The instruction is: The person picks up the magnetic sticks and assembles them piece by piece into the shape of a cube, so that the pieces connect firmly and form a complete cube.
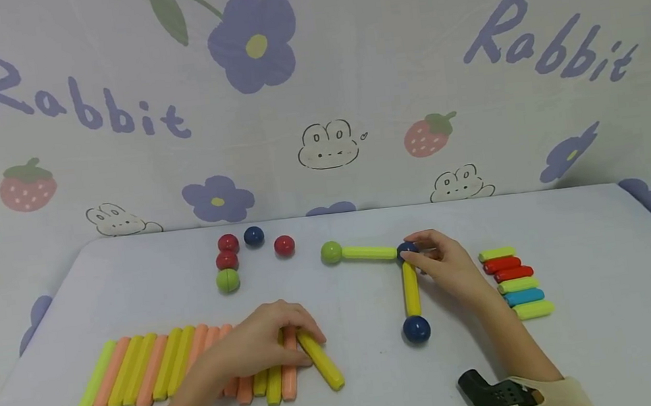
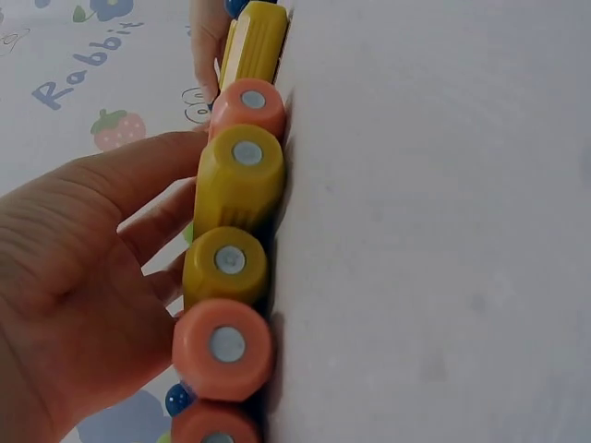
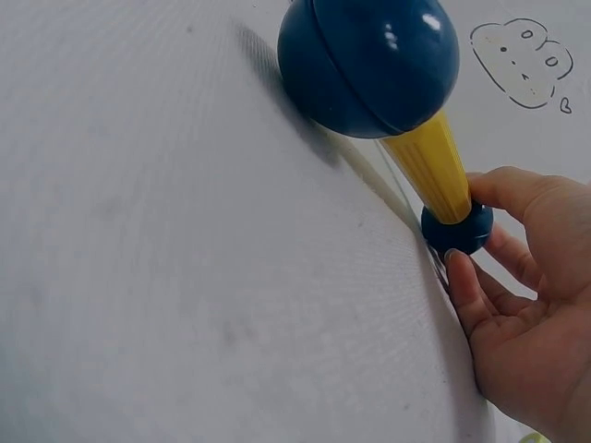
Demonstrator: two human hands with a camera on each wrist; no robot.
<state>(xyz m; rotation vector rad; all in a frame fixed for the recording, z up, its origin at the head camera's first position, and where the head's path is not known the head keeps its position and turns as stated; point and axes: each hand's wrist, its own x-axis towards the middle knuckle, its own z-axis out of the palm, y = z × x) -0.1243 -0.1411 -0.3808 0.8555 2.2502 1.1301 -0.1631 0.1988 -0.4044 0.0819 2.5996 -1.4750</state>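
My left hand [image 1: 263, 342] reaches over the right end of a row of sticks and pinches a yellow magnetic stick [image 1: 323, 362] between thumb and fingers. That stick lies at a slant beside a pink stick [image 2: 251, 106]. With my right hand [image 1: 442, 263] I pinch the dark blue ball [image 3: 457, 231] at the corner of a joined piece. From this ball a yellow-green stick [image 1: 369, 252] runs left to a green ball [image 1: 331, 252]. A yellow stick [image 1: 411, 290] runs from it toward me, ending in another dark blue ball [image 1: 417, 329].
Several pink, yellow and yellow-green sticks [image 1: 123, 373] lie side by side at the left. At the back stand red balls [image 1: 284, 245], a blue ball [image 1: 254, 236] and a green ball [image 1: 228, 280]. Shorter coloured sticks [image 1: 523, 297] form a column right of my right hand.
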